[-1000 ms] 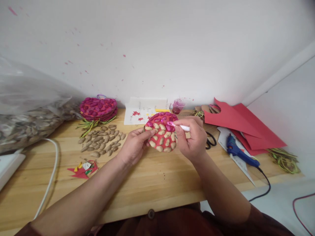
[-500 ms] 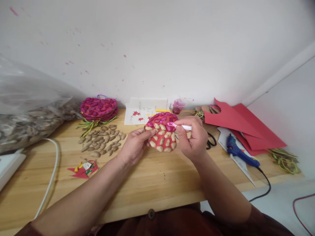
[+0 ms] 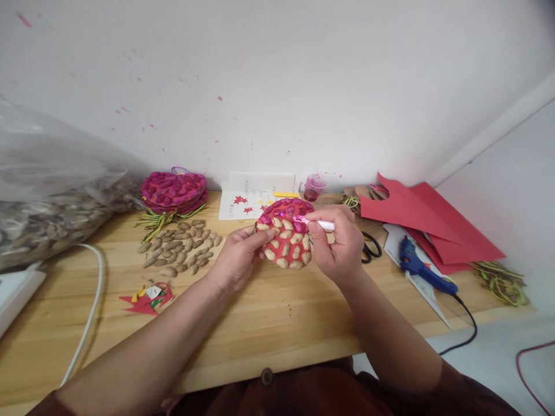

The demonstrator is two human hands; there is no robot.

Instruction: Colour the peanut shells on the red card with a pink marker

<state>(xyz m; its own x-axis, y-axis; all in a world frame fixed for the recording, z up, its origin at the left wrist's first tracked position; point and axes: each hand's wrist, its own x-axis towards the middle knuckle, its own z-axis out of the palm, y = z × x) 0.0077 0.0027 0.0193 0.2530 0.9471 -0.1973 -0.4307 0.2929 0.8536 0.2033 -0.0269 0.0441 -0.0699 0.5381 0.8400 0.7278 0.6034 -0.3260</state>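
My left hand [image 3: 240, 254] grips the left edge of a round red disc [image 3: 295, 244] covered with glued-on peanuts, thumb on its front. Peanuts along the upper part are painted magenta; the lower ones keep their tan shells. My right hand [image 3: 340, 240] is closed around a white-handled paintbrush [image 3: 323, 224], whose magenta-wet tip touches the disc near its upper middle. Behind the disc stands a clear plastic cup [image 3: 314, 188] with magenta paint in it. Finished-looking magenta discs [image 3: 174, 190] are stacked at the back left, with green cords hanging from them.
Loose peanuts [image 3: 180, 245] lie left of my hands, beside a large plastic bag [image 3: 56, 214] of peanuts. Paper scraps [image 3: 150, 297] sit nearer me. To the right are a blue glue gun [image 3: 422, 268] with its cord, red paper sheets [image 3: 433, 225], black-handled scissors [image 3: 372, 247] and green cords [image 3: 500, 283].
The brush and my right hand have shifted slightly left across the disc. My left hand keeps its hold, and the disc has barely moved.
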